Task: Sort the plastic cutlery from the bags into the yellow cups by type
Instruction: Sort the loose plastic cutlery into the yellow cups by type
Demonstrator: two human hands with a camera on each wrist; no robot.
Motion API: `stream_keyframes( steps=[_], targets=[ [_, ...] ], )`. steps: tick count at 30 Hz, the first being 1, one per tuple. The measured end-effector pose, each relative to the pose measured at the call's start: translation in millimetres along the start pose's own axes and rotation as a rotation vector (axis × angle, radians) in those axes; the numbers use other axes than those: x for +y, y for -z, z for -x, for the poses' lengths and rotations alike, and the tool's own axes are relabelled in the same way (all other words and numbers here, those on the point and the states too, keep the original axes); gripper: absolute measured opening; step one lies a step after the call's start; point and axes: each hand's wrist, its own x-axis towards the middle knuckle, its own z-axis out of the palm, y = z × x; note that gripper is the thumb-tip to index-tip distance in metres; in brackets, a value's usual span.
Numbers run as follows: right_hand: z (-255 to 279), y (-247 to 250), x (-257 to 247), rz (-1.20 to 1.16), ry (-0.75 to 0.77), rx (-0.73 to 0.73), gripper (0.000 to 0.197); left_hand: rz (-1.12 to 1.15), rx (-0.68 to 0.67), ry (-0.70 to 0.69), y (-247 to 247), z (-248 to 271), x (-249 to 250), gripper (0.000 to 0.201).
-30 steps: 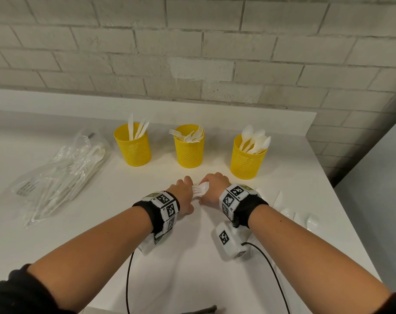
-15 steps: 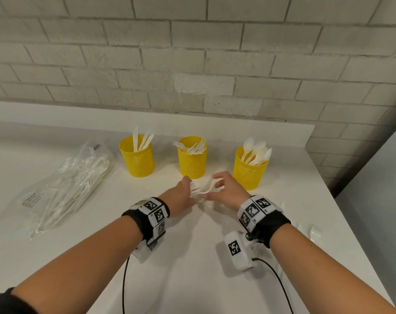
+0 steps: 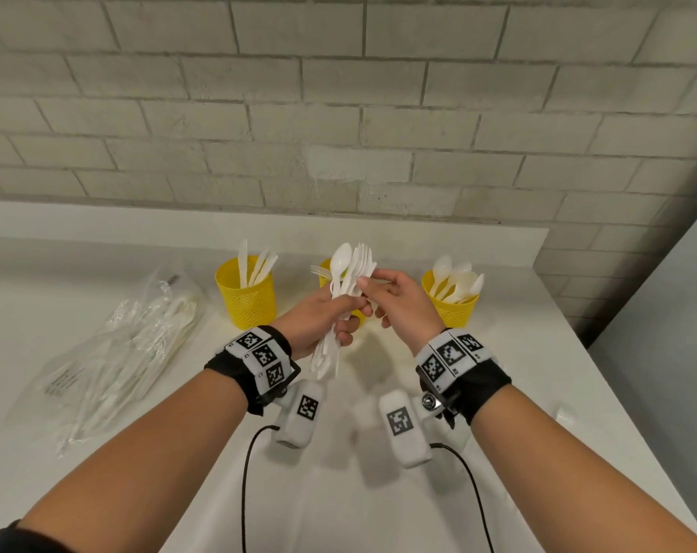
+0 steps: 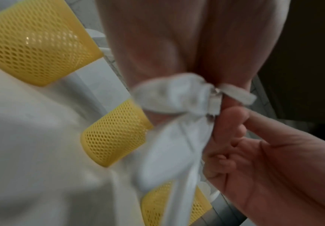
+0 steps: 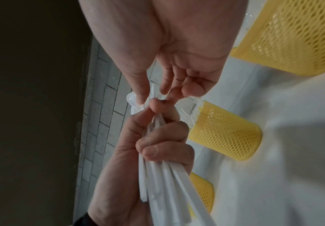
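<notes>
My left hand [image 3: 334, 315] grips a bundle of white plastic cutlery [image 3: 344, 273] by the handles and holds it upright above the table, a spoon and fork heads at the top. My right hand [image 3: 380, 283] pinches one piece near the heads; the right wrist view shows its thumb and fingers [image 5: 141, 91] closed on it above the left hand [image 5: 153, 146]. Three yellow mesh cups stand behind. The left cup [image 3: 246, 297] holds knives, the middle cup [image 3: 323, 275] is mostly hidden by the bundle, and the right cup [image 3: 452, 307] holds spoons.
A clear bag of more cutlery [image 3: 115, 353] lies on the white table [image 3: 338, 492] at the left. A loose white piece [image 3: 564, 415] lies near the table's right edge. A brick wall stands behind the cups. Camera cables hang under both wrists.
Both hands have risen from the table surface with the cutlery. The bundle now stands upright in the left hand, in front of the middle cup, and the right hand has moved to its heads.
</notes>
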Motion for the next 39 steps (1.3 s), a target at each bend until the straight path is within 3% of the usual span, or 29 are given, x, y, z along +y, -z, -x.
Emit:
stream_keyframes(
  steps=[7,11,19,24,27,30,35,39],
  targets=[
    [-5,-5,-6,-0.079,0.006,-0.085,0.023,0.16,-0.023,0.054,6,2,2,0.025],
    [-8,-12,-9,-0.083,-0.024,-0.111,0.02,0.216,0.046,0.082,17,4,6,0.024],
    [-21,-40,-8,-0.109,-0.037,0.033,0.031,0.072,0.135,0.027,38,16,11,0.023],
    [-33,-56,-15,-0.007,0.03,0.104,0.009,0.039,0.159,0.016,57,26,14,0.021],
    [-40,-68,-25,0.0,-0.038,0.007,0.02,0.038,0.146,0.01,69,30,14,0.019],
    [-40,-83,-31,0.026,0.013,-0.116,0.011,0.064,0.124,0.034,77,32,15,0.014],
    [-42,-95,-30,-0.081,0.012,-0.083,0.01,0.114,0.104,0.01,92,35,15,0.008],
    [-45,-104,-25,-0.096,0.029,0.01,0.02,0.073,0.111,-0.076,102,39,11,0.029]
  ],
)
